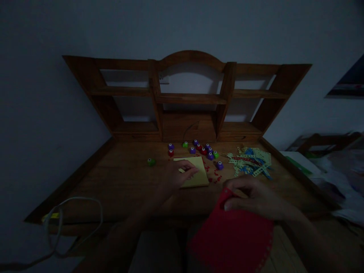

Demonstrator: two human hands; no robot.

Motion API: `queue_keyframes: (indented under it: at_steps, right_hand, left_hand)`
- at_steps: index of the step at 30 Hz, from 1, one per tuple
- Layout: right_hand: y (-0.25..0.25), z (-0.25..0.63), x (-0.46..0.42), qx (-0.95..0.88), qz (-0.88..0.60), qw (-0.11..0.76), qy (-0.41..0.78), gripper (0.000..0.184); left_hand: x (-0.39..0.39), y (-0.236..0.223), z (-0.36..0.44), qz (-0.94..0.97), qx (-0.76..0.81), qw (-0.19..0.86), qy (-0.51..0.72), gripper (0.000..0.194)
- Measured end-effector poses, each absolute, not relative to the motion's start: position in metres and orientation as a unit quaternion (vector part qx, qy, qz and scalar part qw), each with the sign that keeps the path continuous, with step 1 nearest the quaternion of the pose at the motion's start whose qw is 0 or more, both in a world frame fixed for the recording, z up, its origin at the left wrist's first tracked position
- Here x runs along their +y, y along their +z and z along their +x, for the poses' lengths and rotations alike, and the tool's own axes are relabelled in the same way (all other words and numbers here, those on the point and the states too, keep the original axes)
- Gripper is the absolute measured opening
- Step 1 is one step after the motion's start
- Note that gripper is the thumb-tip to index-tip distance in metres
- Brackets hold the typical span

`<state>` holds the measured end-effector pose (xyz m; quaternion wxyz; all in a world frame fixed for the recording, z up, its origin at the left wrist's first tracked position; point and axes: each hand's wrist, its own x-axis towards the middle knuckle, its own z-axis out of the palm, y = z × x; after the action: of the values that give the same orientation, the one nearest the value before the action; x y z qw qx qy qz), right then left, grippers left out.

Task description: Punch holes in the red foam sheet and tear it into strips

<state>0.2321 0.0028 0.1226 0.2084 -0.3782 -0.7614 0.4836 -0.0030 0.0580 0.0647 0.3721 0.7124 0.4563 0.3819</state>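
My right hand point(250, 195) pinches a red sheet of paper point(233, 235) by its corner between thumb and fingers. The sheet hangs down in front of the desk edge, and small punched holes run along its lower right edge. My left hand point(182, 174) is over a pad of yellow paper point(199, 172), with its fingers curled towards the thumb; whether anything is between them I cannot make out. Behind the pad stand several small craft punches in purple point(210, 156), red point(203, 151) and green point(185, 145). Small red paper bits point(216, 177) lie scattered right of the pad.
A pile of punched paper strips point(250, 161), pale yellow, blue and red, lies at the right of the desk point(122, 178). A wooden shelf point(190, 98) rises at the back. One green punch point(151, 162) stands apart on the left. A white cable point(99, 212) loops at the front left.
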Motion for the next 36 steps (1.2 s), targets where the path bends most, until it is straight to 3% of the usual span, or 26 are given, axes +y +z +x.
queue_keyframes:
  at_steps: [9,15,24,36]
  right_hand:
    - [0.121,0.252,-0.007,-0.73,-0.444,0.291,0.431,0.021]
    - [0.114,0.264,-0.013,-0.724,-0.49,0.324,0.362,0.021]
    - [0.118,0.244,-0.028,-0.751,-0.508,0.333,0.26,0.025]
    - [0.13,0.235,-0.039,-0.765,-0.491,0.246,0.338,0.023]
  left_hand:
    - [0.103,0.054,0.105,0.722,0.289,0.496,0.385,0.033]
    - [0.06,0.087,0.085,0.685,0.254,0.569,0.377,0.038]
    - [0.0,0.107,0.047,0.786,0.335,0.318,0.411,0.015]
    - [0.002,0.139,0.025,0.886,0.303,0.254,0.242,0.018]
